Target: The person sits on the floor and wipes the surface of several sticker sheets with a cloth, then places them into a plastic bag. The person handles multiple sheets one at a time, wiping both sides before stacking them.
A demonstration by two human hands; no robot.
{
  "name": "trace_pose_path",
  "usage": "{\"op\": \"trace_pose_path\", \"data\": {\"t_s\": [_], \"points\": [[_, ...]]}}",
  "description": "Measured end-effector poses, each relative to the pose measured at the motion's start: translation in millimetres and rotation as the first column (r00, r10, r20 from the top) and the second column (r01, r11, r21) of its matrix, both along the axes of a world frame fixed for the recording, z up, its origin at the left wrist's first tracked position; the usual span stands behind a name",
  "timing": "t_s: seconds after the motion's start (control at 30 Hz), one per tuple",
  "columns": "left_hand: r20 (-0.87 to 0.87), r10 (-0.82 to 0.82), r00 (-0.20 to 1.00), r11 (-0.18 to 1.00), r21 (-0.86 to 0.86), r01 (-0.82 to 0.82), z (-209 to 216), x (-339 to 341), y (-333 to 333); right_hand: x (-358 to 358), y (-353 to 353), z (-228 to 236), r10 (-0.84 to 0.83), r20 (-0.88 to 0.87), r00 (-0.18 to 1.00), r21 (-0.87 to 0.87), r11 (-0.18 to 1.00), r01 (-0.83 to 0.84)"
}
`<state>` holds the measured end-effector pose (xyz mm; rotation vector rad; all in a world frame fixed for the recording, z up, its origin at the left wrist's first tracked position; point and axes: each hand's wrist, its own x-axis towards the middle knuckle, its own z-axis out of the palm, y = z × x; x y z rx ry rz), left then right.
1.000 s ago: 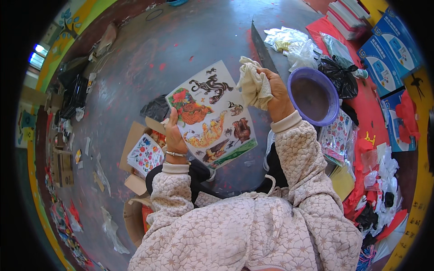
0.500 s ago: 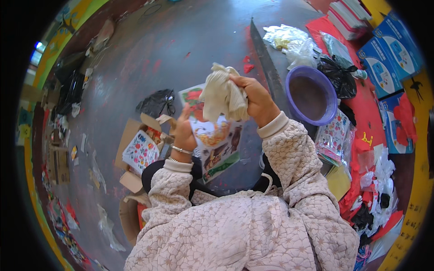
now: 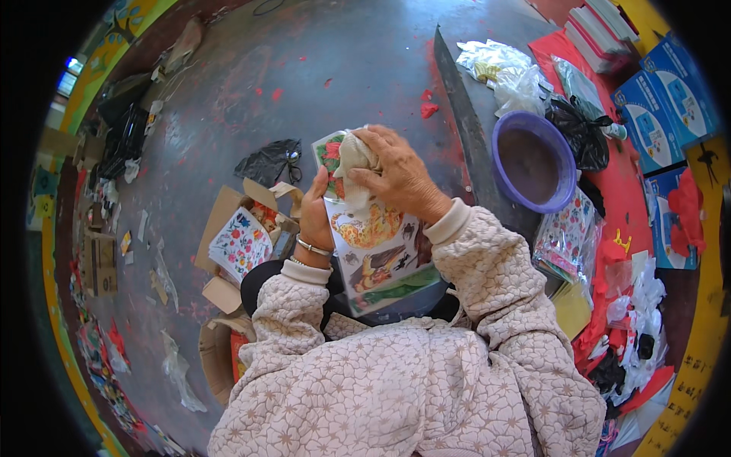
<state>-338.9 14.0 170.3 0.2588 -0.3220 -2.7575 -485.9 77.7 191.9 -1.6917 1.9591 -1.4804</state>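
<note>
A long printed sheet or panel (image 3: 373, 259) lies tilted above my lap, with colourful pictures, a red and green far end and a green near end. My left hand (image 3: 314, 217) grips its left edge; the fingers behind it are hidden. In my right hand (image 3: 405, 174) is a crumpled cream cloth (image 3: 355, 167), pressed against the panel's far part. My right fingers bend over the cloth, which covers some of the printing there.
Left of my lap, an open cardboard box (image 3: 221, 221) holds flower-print sheets (image 3: 241, 245). A black plastic bag (image 3: 269, 161) lies beyond it. To the right stand a purple basin (image 3: 565, 183) of dark water, a dark raised strip (image 3: 457, 99) and blue boxes (image 3: 678, 87).
My right hand has brought the cloth down from above onto the panel's far part. The cloth is now bunched under my fingers. My left hand stays at the panel's left edge.
</note>
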Motion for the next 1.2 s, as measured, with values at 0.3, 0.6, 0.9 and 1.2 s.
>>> {"op": "trace_pose_path", "data": {"t_s": [0.3, 0.6, 0.9, 1.2], "points": [[-0.025, 0.158, 0.987, 0.967, -0.196, -0.16, 0.7, 21.6, -20.7, -54.9, -3.1, -41.5, -0.229, 0.973, 0.027, 0.23, 0.95, -0.209], [0.012, 0.077, 0.997, 0.988, -0.136, -0.075, 12.8, 16.3, -13.9, -49.2, 11.5, 3.0, 0.263, 0.897, -0.356, -0.349, 0.915, -0.203], [0.183, 0.032, 0.983, 0.974, -0.225, 0.01, -11.3, 19.6, -22.5, -53.9, -1.5, -21.0, -0.059, 0.998, 0.035, 0.062, 0.991, -0.122], [-0.081, -0.077, 0.994, 0.975, -0.216, 0.058, -12.4, 32.6, -12.9, -75.6, -2.8, -31.6, 0.022, 0.997, -0.072, -0.018, 0.998, 0.066]]}}
